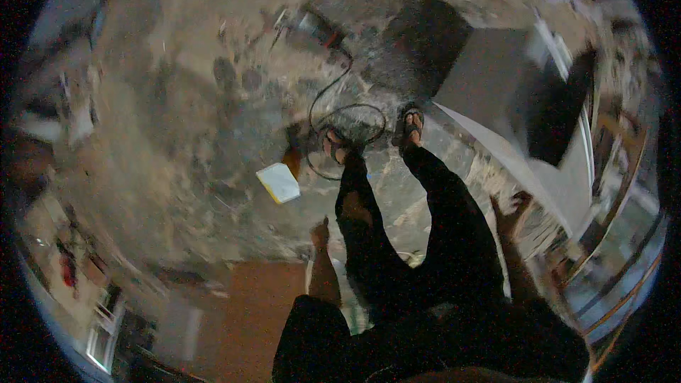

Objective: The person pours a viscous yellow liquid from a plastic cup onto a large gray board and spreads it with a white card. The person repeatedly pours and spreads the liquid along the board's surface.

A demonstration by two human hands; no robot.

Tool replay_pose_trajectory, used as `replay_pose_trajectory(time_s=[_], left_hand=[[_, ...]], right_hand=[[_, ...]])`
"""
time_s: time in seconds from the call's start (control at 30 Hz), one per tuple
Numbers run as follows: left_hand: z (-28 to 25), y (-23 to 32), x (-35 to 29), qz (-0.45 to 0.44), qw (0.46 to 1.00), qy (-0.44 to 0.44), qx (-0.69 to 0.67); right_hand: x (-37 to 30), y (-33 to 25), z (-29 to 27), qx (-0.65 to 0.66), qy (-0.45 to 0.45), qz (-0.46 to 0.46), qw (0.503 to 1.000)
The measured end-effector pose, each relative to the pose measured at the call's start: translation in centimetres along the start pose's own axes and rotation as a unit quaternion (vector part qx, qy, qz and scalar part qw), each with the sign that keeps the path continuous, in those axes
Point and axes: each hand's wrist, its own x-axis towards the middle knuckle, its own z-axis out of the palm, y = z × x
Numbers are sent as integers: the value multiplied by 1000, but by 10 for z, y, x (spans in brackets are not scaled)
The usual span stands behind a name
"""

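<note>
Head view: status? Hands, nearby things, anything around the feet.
Left hand apparently empty, blurred. Right hand open near large grey-and-white panelled object; contact unclear. White, yellow-edged flat block on floor. Black looped cable at left foot.

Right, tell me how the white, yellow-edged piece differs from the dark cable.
The white piece is pale with a yellow edge; the cable is dark all along what shows. The white piece is compact and angular, while the cable is long and thin. The white piece has fairly straight sides; the cable curves into a loop. Both lie on the floor.
</note>
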Motion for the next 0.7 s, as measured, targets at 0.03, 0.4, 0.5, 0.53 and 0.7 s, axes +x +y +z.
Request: replay_pose_trajectory(time_s=[0.03, 0.4, 0.5, 0.53, 0.7], left_hand=[[-30, 7, -37, -52, 992, -116, 14], [-399, 198, 54, -3, 966, 55, -253], [-473, 343, 175, 205, 915, 106, -332], [-523, 401, 205, 300, 872, 140, -360], [-596, 881, 140, 523, 813, -134, -220]], right_hand=[[7, 3, -28, -76, 31, -1, 997], [172, 13, -14, 46, 105, 56, 992], [171, 27, -48, 215, 202, 172, 940], [200, 16, -72, 283, 235, 186, 911], [207, 53, -277, 371, 475, 296, 740]])
